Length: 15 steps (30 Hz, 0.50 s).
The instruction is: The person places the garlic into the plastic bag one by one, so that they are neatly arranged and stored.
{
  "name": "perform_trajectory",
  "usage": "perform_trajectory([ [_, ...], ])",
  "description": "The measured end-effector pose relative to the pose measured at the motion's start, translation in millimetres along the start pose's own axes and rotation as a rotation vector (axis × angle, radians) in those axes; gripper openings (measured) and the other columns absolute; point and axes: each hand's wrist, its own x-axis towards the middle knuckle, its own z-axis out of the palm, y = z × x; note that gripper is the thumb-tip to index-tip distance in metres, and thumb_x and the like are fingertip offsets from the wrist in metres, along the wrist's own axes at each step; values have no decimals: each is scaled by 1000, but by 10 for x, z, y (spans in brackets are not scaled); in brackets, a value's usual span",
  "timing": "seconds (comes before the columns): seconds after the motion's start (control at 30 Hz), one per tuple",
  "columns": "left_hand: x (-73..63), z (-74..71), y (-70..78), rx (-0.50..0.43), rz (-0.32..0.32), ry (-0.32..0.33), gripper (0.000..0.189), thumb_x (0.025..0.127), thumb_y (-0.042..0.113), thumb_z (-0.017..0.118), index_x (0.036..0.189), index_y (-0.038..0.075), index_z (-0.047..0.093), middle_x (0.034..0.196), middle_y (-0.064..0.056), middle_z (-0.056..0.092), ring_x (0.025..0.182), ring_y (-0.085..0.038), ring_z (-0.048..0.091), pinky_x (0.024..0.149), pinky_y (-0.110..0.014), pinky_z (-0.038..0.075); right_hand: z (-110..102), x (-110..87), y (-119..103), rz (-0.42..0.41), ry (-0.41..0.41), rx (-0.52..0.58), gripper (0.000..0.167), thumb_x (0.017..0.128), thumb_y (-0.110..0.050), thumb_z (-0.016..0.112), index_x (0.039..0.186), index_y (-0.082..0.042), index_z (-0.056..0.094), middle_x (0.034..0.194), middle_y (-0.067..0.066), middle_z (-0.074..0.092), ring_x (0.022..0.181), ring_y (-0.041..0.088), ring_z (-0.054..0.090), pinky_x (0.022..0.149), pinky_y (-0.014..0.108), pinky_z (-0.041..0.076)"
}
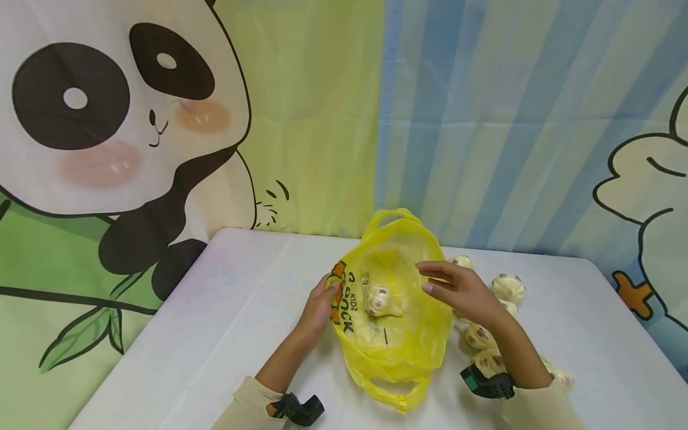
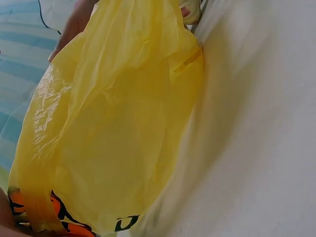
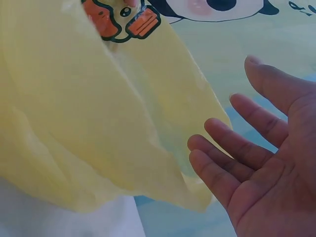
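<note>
A yellow plastic carrier bag (image 1: 424,334) with black and orange print is held mouth-up over the white table. My left hand (image 1: 316,312) grips its left edge, thumb on the printed side. Inside the bag lies a white garlic bulb (image 1: 379,300) with purplish marks. My right hand (image 1: 463,291) hovers at the bag's right rim, fingers loosely extended. In the right wrist view that hand (image 3: 276,168) shows a bare palm with spread fingers beside the yellow plastic (image 3: 74,123). The left wrist view is mostly the bag's outer side (image 2: 113,133).
Several more garlic bulbs (image 1: 508,288) lie on the white table (image 1: 258,292) to the right of the bag, some partly hidden under my right forearm. A curtain (image 1: 322,119) with a panda print hangs behind the table's far edge.
</note>
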Motion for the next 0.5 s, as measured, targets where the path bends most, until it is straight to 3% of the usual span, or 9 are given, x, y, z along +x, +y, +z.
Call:
perform_trajectory([
  [0.13, -5, 0, 6, 12, -10, 7, 46, 106, 29, 35, 147, 7, 37, 110, -28, 55, 104, -44, 52, 97, -45, 38, -43, -74, -9, -8, 11, -1, 39, 97, -18, 63, 133, -4, 56, 133, 18, 54, 121, 39, 52, 90, 22, 47],
  [0.3, -14, -8, 7, 9, -17, 17, 48, 106, 31, 35, 149, 9, 35, 114, -27, 55, 108, -41, 52, 103, -47, 33, -41, -158, 4, -4, -14, 56, 39, 98, -15, 61, 134, -1, 54, 134, 17, 54, 122, 42, 50, 91, 24, 48],
  [0.5, -7, -14, -3, 1, -3, 3, 46, 106, 30, 36, 147, 9, 37, 109, -27, 55, 104, -44, 52, 98, -47, 38, -15, -270, 22, -23, -26, 60, 38, 98, -12, 60, 133, 2, 54, 133, 20, 54, 120, 41, 52, 91, 24, 48],
])
